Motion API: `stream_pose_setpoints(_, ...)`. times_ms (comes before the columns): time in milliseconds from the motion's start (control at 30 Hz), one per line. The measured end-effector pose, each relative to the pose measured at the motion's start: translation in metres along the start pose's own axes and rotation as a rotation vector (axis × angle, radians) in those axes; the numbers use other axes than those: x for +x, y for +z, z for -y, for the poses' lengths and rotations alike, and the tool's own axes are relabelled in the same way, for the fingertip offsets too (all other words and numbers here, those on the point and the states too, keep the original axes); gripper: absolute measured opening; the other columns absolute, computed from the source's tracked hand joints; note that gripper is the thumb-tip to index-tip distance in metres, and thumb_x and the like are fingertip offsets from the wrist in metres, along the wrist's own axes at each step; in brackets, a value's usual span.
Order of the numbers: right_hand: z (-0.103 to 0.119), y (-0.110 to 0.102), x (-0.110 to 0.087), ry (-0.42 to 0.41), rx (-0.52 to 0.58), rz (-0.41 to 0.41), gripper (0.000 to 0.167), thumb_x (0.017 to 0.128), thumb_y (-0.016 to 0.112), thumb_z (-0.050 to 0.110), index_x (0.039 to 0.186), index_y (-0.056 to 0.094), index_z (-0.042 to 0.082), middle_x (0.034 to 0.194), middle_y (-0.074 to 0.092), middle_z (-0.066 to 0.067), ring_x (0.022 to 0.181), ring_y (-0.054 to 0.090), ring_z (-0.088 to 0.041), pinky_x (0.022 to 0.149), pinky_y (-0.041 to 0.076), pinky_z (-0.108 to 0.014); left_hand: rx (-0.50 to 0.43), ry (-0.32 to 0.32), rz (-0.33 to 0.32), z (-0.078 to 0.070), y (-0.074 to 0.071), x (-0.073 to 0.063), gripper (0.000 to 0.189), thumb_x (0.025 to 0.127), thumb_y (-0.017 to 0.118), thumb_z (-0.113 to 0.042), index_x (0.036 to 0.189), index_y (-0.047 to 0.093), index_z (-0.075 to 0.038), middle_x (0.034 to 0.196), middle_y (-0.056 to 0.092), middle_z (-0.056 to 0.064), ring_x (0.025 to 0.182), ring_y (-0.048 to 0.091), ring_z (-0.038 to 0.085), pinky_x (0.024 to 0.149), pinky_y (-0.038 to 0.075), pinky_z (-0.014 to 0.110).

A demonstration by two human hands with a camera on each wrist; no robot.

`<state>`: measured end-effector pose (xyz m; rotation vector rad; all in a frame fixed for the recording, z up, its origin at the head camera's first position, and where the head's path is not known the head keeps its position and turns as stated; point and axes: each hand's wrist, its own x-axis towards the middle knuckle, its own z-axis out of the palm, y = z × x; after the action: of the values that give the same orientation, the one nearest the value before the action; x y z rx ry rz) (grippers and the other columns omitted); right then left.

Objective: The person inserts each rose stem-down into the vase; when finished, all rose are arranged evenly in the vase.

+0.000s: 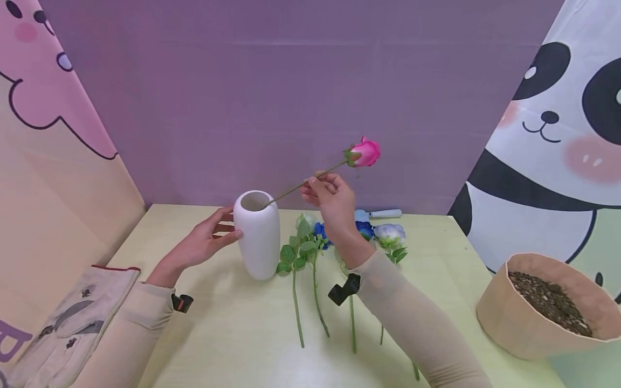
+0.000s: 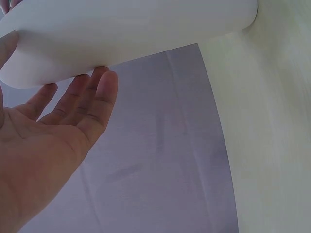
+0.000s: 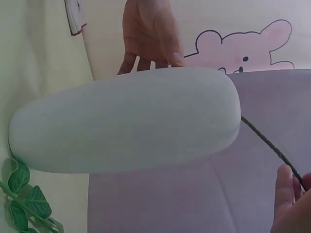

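A white vase stands upright on the table. My left hand touches its left side, thumb towards the front, with only the fingertips against the wall. In the left wrist view the fingers lie fairly straight and spread along the vase. My right hand pinches the green stem of a pink rose above and right of the vase. The stem slants down, its lower end inside the vase mouth. In the right wrist view, the stem runs from the rim to the right hand.
Several artificial flowers lie right of the vase, among them a pale one and a blue one. Behind them is a light-handled tool. A fabric pot of soil stands far right, and work gloves lie far left.
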<state>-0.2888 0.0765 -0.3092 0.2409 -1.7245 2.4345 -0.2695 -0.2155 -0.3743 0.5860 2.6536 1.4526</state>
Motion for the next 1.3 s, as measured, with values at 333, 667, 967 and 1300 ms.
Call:
stream_pose_setpoints(333,-0.005,0.014,0.000,0.075,-0.007,0.016,0.017,0.098,0.064,0.015,0.113,0.061,0.007,0.093,0.070,-0.004,0.087,0.074,-0.016,0.081,0.062,-0.027,-0.007,-0.010,0.001,0.002,0.000,0.000,0.070,0.096,0.066,-0.041,0.154,0.032,-0.023,0.146,0.048,0.012,0.132,0.055,0.036,0.107,0.049,0.053)
stream_pose_setpoints(667,-0.011,0.022,0.005,0.082,-0.005,0.007,0.018,0.098,0.065,0.021,0.109,0.063,0.008,0.092,0.071,0.000,0.088,0.075,-0.017,0.075,0.063,-0.027,-0.010,-0.018,0.004,0.002,0.000,-0.001,0.069,0.096,0.066,-0.042,0.154,0.031,-0.025,0.147,0.047,0.013,0.133,0.054,0.037,0.105,0.050,0.054)
stream_pose_setpoints(967,-0.016,0.026,0.004,0.078,-0.140,0.037,0.029,0.096,0.068,0.026,0.117,0.066,0.007,0.097,0.071,0.000,0.080,0.071,-0.010,0.063,0.059,-0.023,0.007,-0.004,-0.001,0.002,0.000,-0.001,0.070,0.097,0.065,-0.040,0.155,0.031,-0.021,0.146,0.048,0.014,0.131,0.055,0.038,0.107,0.049,0.054)
stream_pose_setpoints(1300,-0.014,0.033,0.001,0.063,-0.184,0.038,0.023,0.096,0.066,0.033,0.111,0.063,0.016,0.102,0.072,-0.003,0.078,0.071,-0.010,0.055,0.051,-0.021,0.019,0.005,0.002,0.004,0.000,0.000,0.070,0.098,0.064,-0.038,0.155,0.029,-0.020,0.146,0.048,0.015,0.131,0.056,0.039,0.108,0.048,0.056)
